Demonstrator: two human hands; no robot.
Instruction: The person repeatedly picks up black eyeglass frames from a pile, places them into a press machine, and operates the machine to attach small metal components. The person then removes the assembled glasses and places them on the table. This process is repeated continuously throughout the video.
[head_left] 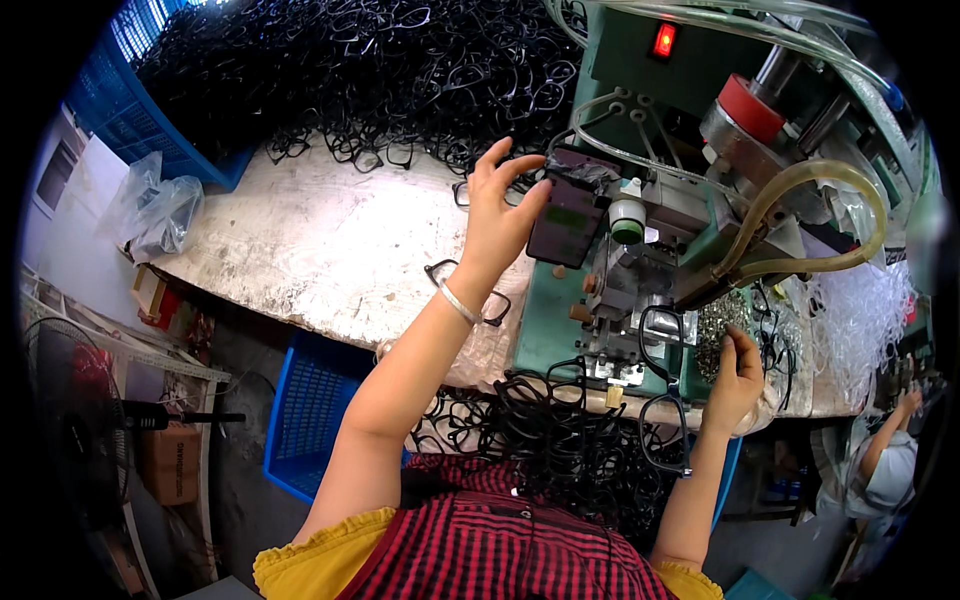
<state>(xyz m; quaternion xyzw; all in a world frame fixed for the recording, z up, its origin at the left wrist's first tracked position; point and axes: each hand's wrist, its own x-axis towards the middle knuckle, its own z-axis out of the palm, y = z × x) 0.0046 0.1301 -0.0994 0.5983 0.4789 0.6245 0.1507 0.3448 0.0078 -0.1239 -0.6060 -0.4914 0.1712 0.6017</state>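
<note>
At the bottom centre of the frame I see a heap of black eyeglass frames (540, 440) in my lap. My right hand (738, 378), lower right, pinches one black frame (662, 400) hanging below the green machine (545, 330). Higher, at centre, my left hand (500, 215) rests with fingers spread against a dark phone (568, 222). A huge frame pile (360, 70) fills the top.
</note>
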